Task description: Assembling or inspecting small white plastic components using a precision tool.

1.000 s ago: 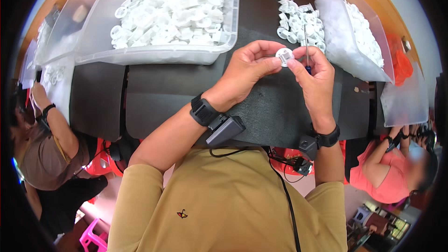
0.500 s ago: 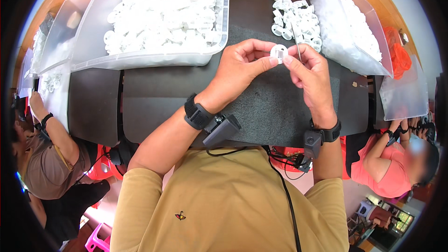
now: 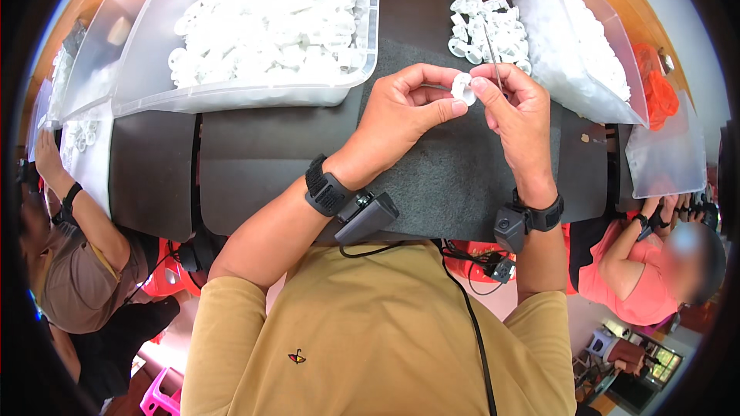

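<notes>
Over the dark grey mat (image 3: 439, 177), both hands hold one small round white plastic part (image 3: 463, 89) between them. My left hand (image 3: 405, 108) is closed, with thumb and fingertips pinching the part's left side. At its right side is the thumb of my right hand (image 3: 512, 112), whose curled fingers also grip a thin metal tool (image 3: 492, 54), its tip pointing away from me. Fingers partly cover the part, and the tool's lower end is hidden in the hand.
A large clear bin (image 3: 247, 96) of white parts stands at the far left. Loose white parts (image 3: 486, 27) lie beyond my right hand, beside another filled clear bin (image 3: 570, 69). An orange bag (image 3: 655, 88) lies at the right. Other people sit on both sides.
The white part has turned from showing its flat round face to a more side-on view. My right fingers have shifted on it, the metal tool still in that hand.
</notes>
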